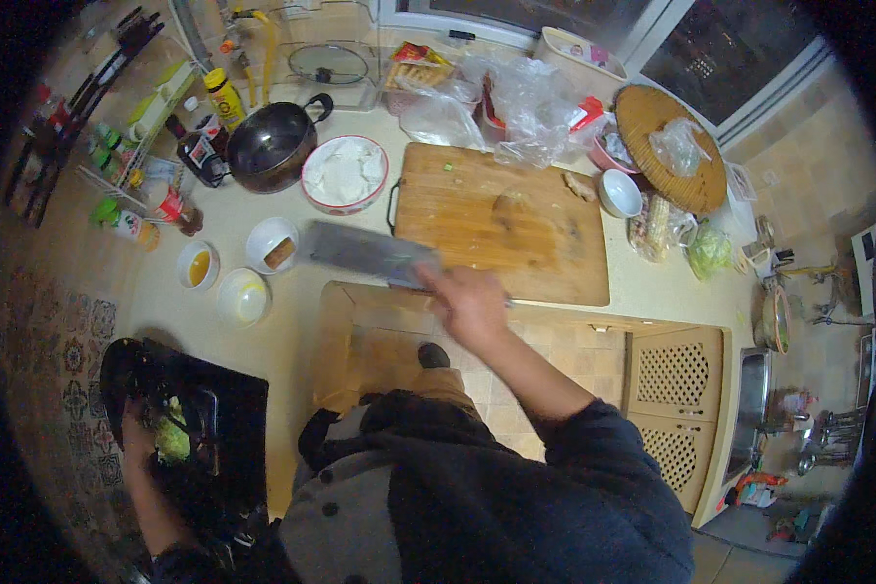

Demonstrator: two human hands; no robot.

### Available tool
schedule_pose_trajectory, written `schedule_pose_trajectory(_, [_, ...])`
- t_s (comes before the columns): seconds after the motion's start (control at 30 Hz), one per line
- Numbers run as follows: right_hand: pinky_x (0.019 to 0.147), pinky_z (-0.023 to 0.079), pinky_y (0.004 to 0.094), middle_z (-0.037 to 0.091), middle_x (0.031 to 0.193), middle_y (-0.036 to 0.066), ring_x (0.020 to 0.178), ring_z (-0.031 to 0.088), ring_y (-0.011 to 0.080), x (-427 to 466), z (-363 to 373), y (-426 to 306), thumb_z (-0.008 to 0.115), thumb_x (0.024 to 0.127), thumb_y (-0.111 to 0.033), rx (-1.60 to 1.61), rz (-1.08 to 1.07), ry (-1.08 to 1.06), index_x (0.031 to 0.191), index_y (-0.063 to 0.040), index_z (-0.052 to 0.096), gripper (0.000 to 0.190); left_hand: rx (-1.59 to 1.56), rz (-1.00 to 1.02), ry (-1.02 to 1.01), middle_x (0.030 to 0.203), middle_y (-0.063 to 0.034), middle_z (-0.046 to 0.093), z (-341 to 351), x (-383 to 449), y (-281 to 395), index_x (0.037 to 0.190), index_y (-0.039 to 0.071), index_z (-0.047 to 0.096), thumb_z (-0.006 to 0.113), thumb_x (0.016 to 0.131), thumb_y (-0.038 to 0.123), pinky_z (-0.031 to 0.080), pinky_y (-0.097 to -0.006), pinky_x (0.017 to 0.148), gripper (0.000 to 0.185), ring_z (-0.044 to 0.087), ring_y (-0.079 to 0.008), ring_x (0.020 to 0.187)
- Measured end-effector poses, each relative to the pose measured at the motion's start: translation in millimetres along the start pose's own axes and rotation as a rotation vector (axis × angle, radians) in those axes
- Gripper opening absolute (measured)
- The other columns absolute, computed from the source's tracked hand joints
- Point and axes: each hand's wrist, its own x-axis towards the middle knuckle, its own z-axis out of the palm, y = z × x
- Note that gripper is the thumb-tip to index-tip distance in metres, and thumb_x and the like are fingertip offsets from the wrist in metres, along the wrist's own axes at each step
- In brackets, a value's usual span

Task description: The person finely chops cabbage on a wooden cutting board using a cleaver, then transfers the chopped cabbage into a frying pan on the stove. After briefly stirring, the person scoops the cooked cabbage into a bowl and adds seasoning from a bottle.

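My right hand (474, 303) grips a wide-bladed cleaver (361, 250) by its handle. The blade points left, blurred, over the counter's front edge and the near left corner of a wooden cutting board (452, 197). A small green scrap lies on the board, and a piece of ginger (579, 186) is at its right edge. Over the black stove (241, 409) at lower left is my left hand (139, 434), dim and blurred. It is beside some pale green shredded food (173, 436). Whether the fingers hold anything is unclear.
Left of the board stand a red-rimmed bowl of white powder (344, 174), a black pot (270, 150) and small white bowls, one with yellow liquid (199, 269). Plastic bags (533, 102) crowd the back. A woven round lid (664, 139) and a cabbage (709, 250) are to the right.
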Motion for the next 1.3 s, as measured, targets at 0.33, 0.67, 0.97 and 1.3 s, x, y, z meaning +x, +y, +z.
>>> schedule_pose_trajectory(0.33, [0.067, 0.052, 0.0469, 0.065, 0.086, 0.014, 0.076, 0.064, 0.0344, -83.1, -42.5, 195.8, 0.061, 0.084, -0.022, -0.250, 0.740, 0.009, 0.121, -0.022, 0.064, 0.037, 0.124, -0.375, -0.152, 0.142, -0.0174, 0.047, -55.5, -12.9, 76.6, 0.142, 0.009, 0.042, 0.060, 0.090, 0.043, 0.038, -0.0460, 0.103, 0.064, 0.046, -0.0364, 0.128])
schedule_pose_trajectory(0.67, [0.066, 0.052, 0.0478, 0.066, 0.091, 0.017, 0.076, 0.065, 0.0363, -9.0, -11.9, 267.0, 0.058, 0.085, -0.032, -0.311, 0.525, -0.053, 0.117, -0.016, 0.065, 0.036, -0.004, -0.062, 0.447, 0.137, -0.0261, 0.049, -77.3, -39.3, 221.8, 0.137, 0.004, 0.047, 0.063, 0.091, 0.026, 0.035, -0.0426, 0.107, 0.053, 0.044, -0.0386, 0.130])
schedule_pose_trajectory(0.97, [0.079, 0.050, 0.0480, 0.063, 0.101, 0.020, 0.089, 0.061, 0.0385, -16.3, 12.5, 307.6, 0.063, 0.081, -0.022, -0.171, 0.296, -0.013, 0.123, -0.005, 0.060, 0.045, -0.254, -0.302, 0.261, 0.134, -0.0099, 0.056, -88.6, -78.3, 277.2, 0.134, 0.009, 0.053, 0.062, 0.091, 0.042, 0.037, -0.0430, 0.103, 0.055, 0.051, -0.0244, 0.124])
schedule_pose_trajectory(1.3, [0.082, 0.045, 0.0487, 0.059, 0.101, 0.025, 0.096, 0.055, 0.0405, -4.1, 13.2, 320.9, 0.051, 0.092, -0.042, -0.210, 0.035, -0.010, 0.122, 0.000, 0.059, 0.053, -0.789, -0.586, 0.501, 0.137, -0.0248, 0.049, -70.5, -136.8, 214.4, 0.129, 0.001, 0.055, 0.066, 0.086, 0.040, 0.029, -0.0441, 0.113, 0.060, 0.037, -0.0406, 0.135])
